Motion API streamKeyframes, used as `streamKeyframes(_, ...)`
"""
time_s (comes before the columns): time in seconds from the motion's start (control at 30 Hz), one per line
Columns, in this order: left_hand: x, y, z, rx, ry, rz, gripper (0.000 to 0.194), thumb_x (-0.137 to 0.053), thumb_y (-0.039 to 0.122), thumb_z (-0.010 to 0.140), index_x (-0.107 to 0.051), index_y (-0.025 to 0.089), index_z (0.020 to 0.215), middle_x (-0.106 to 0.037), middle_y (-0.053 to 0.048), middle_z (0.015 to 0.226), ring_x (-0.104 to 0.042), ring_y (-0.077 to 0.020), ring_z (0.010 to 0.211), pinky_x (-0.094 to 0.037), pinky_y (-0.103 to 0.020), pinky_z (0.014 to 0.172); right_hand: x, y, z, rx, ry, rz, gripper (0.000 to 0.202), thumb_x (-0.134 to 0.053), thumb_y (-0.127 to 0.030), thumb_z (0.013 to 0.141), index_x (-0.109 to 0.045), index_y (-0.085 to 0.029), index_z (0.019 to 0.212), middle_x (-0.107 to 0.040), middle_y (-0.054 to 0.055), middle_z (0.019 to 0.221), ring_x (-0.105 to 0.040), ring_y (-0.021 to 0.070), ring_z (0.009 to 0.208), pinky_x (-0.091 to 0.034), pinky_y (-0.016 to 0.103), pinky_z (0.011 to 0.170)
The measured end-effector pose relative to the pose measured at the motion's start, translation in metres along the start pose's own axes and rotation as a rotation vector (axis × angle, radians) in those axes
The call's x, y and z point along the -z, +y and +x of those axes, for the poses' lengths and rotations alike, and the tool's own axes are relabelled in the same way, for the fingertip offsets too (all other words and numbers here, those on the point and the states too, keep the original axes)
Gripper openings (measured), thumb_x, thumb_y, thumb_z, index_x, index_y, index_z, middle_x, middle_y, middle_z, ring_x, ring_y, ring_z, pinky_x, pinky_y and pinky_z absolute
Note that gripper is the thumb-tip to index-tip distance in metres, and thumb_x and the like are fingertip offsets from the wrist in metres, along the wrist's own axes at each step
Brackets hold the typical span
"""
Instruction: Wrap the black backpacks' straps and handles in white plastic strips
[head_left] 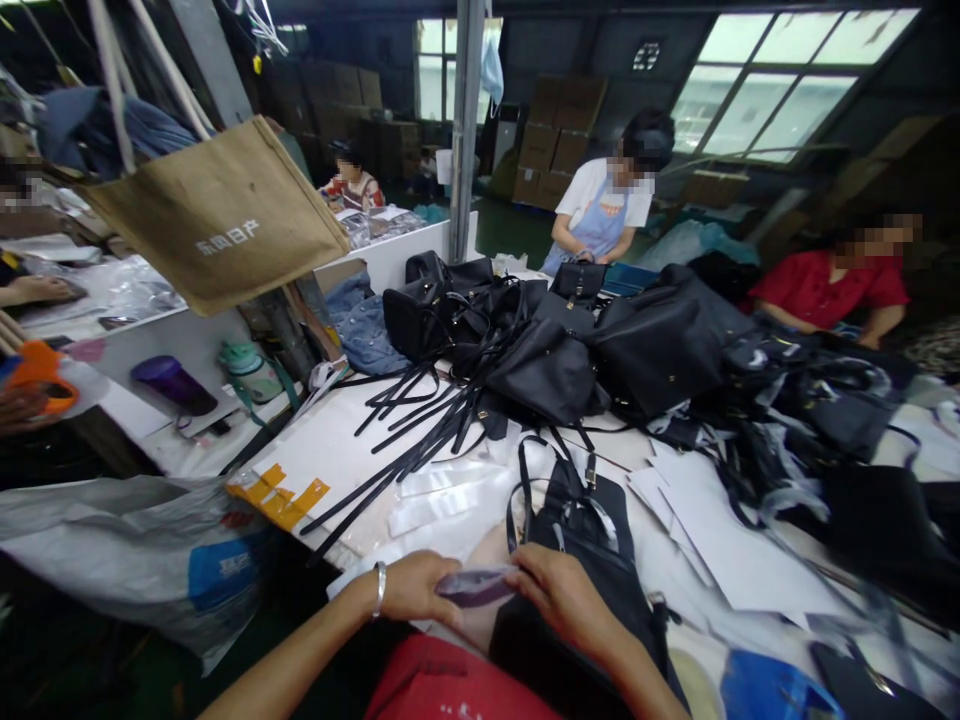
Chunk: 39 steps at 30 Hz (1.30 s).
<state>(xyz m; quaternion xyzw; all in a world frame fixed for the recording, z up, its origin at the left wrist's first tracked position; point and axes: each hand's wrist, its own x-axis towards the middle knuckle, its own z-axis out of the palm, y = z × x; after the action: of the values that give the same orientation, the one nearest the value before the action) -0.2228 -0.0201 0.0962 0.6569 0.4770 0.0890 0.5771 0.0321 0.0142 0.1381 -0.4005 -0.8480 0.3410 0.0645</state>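
Both hands hold a small, purplish, filmy piece (476,587) between them, low in the middle of the view. My left hand (420,588), with a silver bracelet at the wrist, is closed on its left end. The fingers of my right hand (551,590) pinch its right end. Under and beside my right hand lies a black backpack (592,530) with straps and a top handle. Clear plastic strips (442,495) lie on the white table (337,425) beyond my hands.
Black bags (540,365) and long straps (427,435) are heaped across the table. White sheets (735,530) lie right. A tan bag (225,220) hangs upper left above a purple bottle (172,385). People work behind the heap. A white sack (135,550) stands lower left.
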Motion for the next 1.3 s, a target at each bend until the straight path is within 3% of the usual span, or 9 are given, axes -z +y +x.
streamKeyframes(0.27, 0.002, 0.005, -0.038, 0.208, -0.086, -0.111, 0.030, -0.069, 0.048, 0.062, -0.070, 0.019, 0.070, -0.067, 0.001, 0.059, -0.059, -0.0143, 0.055, -0.039, -0.020, 0.051, 0.009, 0.020, -0.014, 0.039, 0.053, 0.085, 0.024, -0.040, -0.035, 0.094, -0.059, -0.021, 0.088, -0.061, 0.001, 0.083, -0.057, 0.0153, 0.077, -0.038, 0.023, 0.068)
streamKeyframes(0.47, -0.011, -0.029, -0.104, 0.647, -0.249, -0.106, 0.029, -0.074, 0.043, 0.053, -0.063, 0.017, 0.053, -0.062, -0.003, 0.049, -0.059, -0.0221, 0.047, -0.045, -0.031, 0.047, 0.009, 0.031, -0.010, 0.074, 0.037, 0.067, 0.025, -0.041, -0.036, 0.093, -0.059, -0.021, 0.087, -0.062, 0.003, 0.083, -0.057, 0.0165, 0.077, -0.038, 0.023, 0.067)
streamKeyframes(0.63, -0.027, -0.050, -0.146, 0.597, 0.038, 0.170, 0.061, -0.082, 0.042, 0.039, -0.070, 0.018, 0.094, -0.071, -0.010, 0.092, -0.064, -0.0343, 0.087, -0.048, -0.047, 0.078, 0.004, 0.029, -0.006, 0.126, -0.029, 0.033, 0.024, -0.041, -0.036, 0.093, -0.058, -0.021, 0.087, -0.062, 0.002, 0.082, -0.058, 0.0154, 0.075, -0.038, 0.023, 0.066)
streamKeyframes(0.7, -0.030, -0.033, -0.136, 0.464, 0.234, 0.148, 0.079, -0.082, 0.043, 0.045, -0.061, 0.018, 0.116, -0.062, -0.016, 0.119, -0.055, -0.0357, 0.111, -0.039, -0.048, 0.096, -0.001, 0.024, -0.003, 0.163, -0.071, 0.012, 0.023, -0.042, -0.035, 0.093, -0.058, -0.021, 0.087, -0.062, 0.002, 0.082, -0.058, 0.0152, 0.076, -0.037, 0.022, 0.066)
streamKeyframes(0.8, -0.035, 0.006, -0.097, 0.108, 0.461, 0.010, 0.070, -0.062, 0.046, 0.075, -0.040, 0.021, 0.136, -0.044, -0.011, 0.140, -0.043, -0.0258, 0.126, -0.031, -0.040, 0.106, -0.009, 0.012, 0.002, 0.218, -0.127, -0.017, 0.022, -0.042, -0.035, 0.093, -0.059, -0.021, 0.088, -0.063, 0.002, 0.082, -0.059, 0.0153, 0.077, -0.037, 0.022, 0.067)
streamKeyframes(0.87, -0.042, 0.029, -0.068, 0.013, 0.469, -0.007, 0.072, -0.061, 0.044, 0.077, -0.032, 0.022, 0.139, -0.043, -0.009, 0.141, -0.044, -0.0236, 0.125, -0.033, -0.037, 0.105, -0.012, 0.005, 0.004, 0.243, -0.151, -0.035, 0.023, -0.041, -0.034, 0.093, -0.059, -0.021, 0.088, -0.063, 0.002, 0.082, -0.059, 0.0153, 0.077, -0.037, 0.022, 0.066)
streamKeyframes(1.03, -0.077, 0.047, -0.023, 0.005, 0.437, 0.054, 0.045, -0.055, 0.032, 0.081, -0.049, 0.023, 0.125, -0.061, -0.006, 0.120, -0.055, -0.0241, 0.110, -0.039, -0.035, 0.095, -0.020, -0.005, 0.002, 0.282, -0.157, -0.038, 0.021, -0.041, -0.032, 0.093, -0.058, -0.020, 0.094, -0.064, 0.004, 0.087, -0.059, 0.0161, 0.081, -0.038, 0.023, 0.070)
streamKeyframes(1.17, -0.095, 0.039, -0.019, 0.020, 0.507, -0.103, 0.028, -0.048, 0.025, 0.083, -0.057, 0.019, 0.109, -0.066, -0.005, 0.102, -0.059, -0.0208, 0.094, -0.042, -0.031, 0.084, -0.025, 0.003, -0.008, 0.232, -0.171, 0.011, 0.021, -0.043, -0.031, 0.092, -0.055, -0.021, 0.105, -0.064, 0.005, 0.091, -0.060, 0.0171, 0.083, -0.040, 0.023, 0.071)
streamKeyframes(1.3, -0.101, 0.037, -0.021, 0.026, 0.570, -0.316, 0.030, -0.049, 0.027, 0.083, -0.051, 0.017, 0.111, -0.064, -0.005, 0.097, -0.058, -0.0184, 0.085, -0.041, -0.029, 0.077, -0.028, 0.015, -0.016, 0.202, -0.164, 0.104, 0.046, -0.047, -0.030, 0.090, -0.035, -0.022, 0.133, -0.063, 0.004, 0.090, -0.061, 0.0190, 0.083, -0.041, 0.026, 0.074)
